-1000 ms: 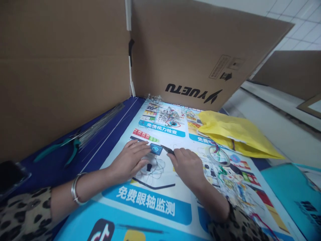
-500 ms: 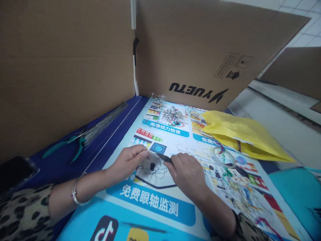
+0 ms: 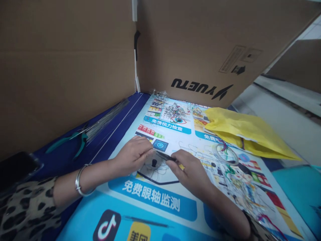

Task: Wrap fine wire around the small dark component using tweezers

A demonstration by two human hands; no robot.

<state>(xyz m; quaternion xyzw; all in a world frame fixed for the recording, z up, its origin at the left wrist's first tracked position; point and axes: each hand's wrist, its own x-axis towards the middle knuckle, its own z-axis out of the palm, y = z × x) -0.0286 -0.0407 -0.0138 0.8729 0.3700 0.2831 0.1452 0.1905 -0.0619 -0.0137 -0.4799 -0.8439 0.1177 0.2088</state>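
Note:
My left hand [image 3: 135, 155], with a silver bangle at its wrist, is closed in a pinch with the knuckles up. What lies between its fingertips is too small to make out. From the right, my right hand [image 3: 192, 172] grips dark, slim tweezers [image 3: 165, 156], whose tips point left and reach the left fingertips. Beneath both hands, loose thin wires [image 3: 160, 169] lie on a printed poster sheet [image 3: 120, 190].
Teal-handled pliers [image 3: 81, 147] and a wire bundle [image 3: 107, 122] lie left, near a dark phone [image 3: 20, 169]. Right are a tape roll [image 3: 237, 160], tangled wires and threads [image 3: 245, 190], a yellow bag [image 3: 250, 132] and a teal item [image 3: 296, 187]. Cardboard walls [image 3: 200, 50] stand behind.
The left hand has rolled so its back faces up more, fingers still pinched. The right hand and tweezers stay close to the left fingertips. The camera view has shifted slightly.

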